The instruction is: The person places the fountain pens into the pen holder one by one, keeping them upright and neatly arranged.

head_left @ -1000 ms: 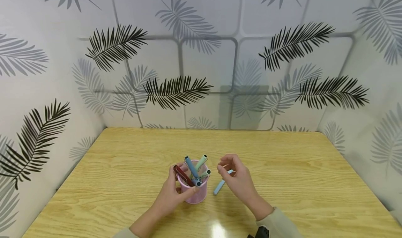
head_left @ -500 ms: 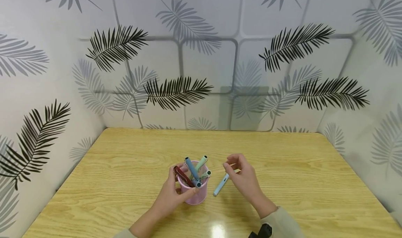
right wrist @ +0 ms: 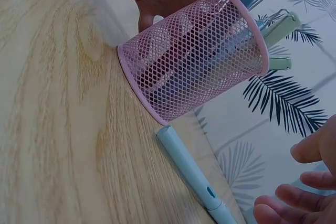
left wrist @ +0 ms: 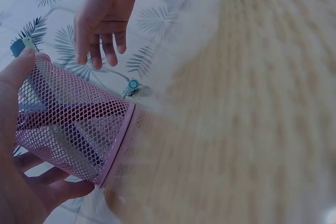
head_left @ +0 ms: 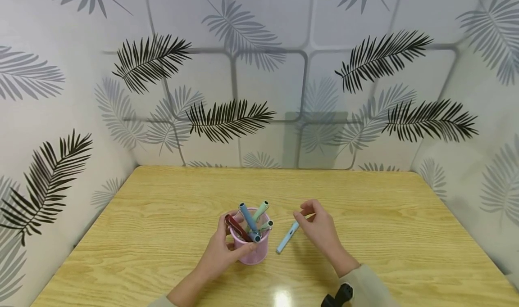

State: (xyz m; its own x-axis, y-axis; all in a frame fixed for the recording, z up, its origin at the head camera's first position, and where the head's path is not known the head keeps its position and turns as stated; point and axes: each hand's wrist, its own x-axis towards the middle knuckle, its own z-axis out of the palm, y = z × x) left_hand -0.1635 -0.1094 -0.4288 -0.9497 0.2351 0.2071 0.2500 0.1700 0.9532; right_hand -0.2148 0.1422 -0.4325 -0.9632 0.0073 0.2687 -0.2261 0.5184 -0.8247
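My left hand (head_left: 222,253) grips a pink mesh pen holder (head_left: 257,254), thumb on the near side and fingers round the left. The holder stands upright on the table. Out of its top stick a dark red pen (head_left: 238,228), blue pens (head_left: 248,218) and light green pens (head_left: 260,211). To the right of the holder a light blue pen (head_left: 287,239) lies slanted on the table, its far end hidden behind my right hand (head_left: 321,229). That hand hovers over the pen with loosely bent fingers. In the right wrist view its fingers stand apart from the pen (right wrist: 189,169) and hold nothing.
The wooden table (head_left: 178,199) reaches back to a wall (head_left: 267,86) with a printed leaf pattern. Side walls with the same pattern flank it. A black device (head_left: 338,296) sits at the right wrist by the sleeve.
My right hand has drawn back to the right, away from the pen holder, uncovering more of the light blue pen. The left hand and the holder have stayed in place.
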